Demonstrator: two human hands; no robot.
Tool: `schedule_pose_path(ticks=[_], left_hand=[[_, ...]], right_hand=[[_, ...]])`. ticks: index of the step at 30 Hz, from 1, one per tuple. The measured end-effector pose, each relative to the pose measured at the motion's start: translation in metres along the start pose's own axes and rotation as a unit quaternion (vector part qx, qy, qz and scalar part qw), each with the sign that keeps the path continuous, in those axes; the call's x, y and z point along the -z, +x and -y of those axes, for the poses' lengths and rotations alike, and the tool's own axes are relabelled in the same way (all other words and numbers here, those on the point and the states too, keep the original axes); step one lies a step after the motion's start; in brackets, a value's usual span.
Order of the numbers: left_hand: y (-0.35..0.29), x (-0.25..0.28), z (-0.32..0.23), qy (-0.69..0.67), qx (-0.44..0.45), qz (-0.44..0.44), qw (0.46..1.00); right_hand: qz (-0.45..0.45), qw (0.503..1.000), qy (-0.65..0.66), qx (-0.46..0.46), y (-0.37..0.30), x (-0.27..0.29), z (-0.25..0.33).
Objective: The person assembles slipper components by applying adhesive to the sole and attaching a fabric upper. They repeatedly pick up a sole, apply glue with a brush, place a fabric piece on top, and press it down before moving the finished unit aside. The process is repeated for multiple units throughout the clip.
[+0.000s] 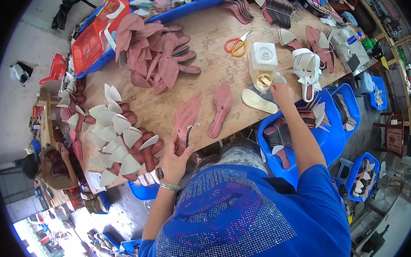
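My left hand (176, 159) grips the heel end of a reddish shoe insole (187, 114) at the table's near edge, its pointed toe facing away from me. Another reddish insole (222, 106) lies flat just to the right. My right hand (283, 93) is closed beside a cut-open clear plastic container (259, 75) holding something yellowish. What the right fingers pinch is too small to make out. Close to that hand lies a cream-coloured insole (259, 101). A white strapped shoe piece (307, 66) sits beyond it on the right.
Reddish insoles form a loose pile (160, 55) at the far left of the wooden table (205, 48). White-toed insoles (115, 137) overlap at the near left. Orange-handled scissors (238, 44) lie behind. Blue bins (278, 168) of insoles stand by my right side. Another person (60, 164) sits at the left.
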State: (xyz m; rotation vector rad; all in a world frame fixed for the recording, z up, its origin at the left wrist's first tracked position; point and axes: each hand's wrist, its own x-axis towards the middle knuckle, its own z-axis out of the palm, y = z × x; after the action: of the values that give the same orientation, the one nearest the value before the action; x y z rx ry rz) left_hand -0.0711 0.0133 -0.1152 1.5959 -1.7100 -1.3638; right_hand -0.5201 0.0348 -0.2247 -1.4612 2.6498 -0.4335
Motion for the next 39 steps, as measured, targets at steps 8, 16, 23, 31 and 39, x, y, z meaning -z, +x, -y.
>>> schedule_pose_path(ticks=[8, 16, 23, 31, 39], left_hand=[[0.002, -0.016, -0.032, 0.12, -0.06, -0.025, 0.991], [0.027, -0.026, -0.042, 0.211, -0.143, -0.058, 0.965], [0.026, -0.004, -0.042, 0.166, -0.229, -0.031, 0.959], [0.006, 0.028, -0.036, 0.254, -0.301, -0.089, 0.915], [-0.02, 0.054, -0.015, 0.306, -0.306, -0.148, 0.889]], right_hand=[[-0.004, 0.996, 0.088, 0.01, -0.026, 0.005, -0.023], [0.178, 0.876, 0.447, -0.038, -0.086, 0.123, 0.103], [0.1, 0.896, 0.419, 0.111, -0.06, 0.107, 0.126], [0.082, 0.891, 0.426, 0.138, -0.052, 0.128, 0.183], [0.07, 0.92, 0.231, 0.31, -0.054, 0.132, 0.244]])
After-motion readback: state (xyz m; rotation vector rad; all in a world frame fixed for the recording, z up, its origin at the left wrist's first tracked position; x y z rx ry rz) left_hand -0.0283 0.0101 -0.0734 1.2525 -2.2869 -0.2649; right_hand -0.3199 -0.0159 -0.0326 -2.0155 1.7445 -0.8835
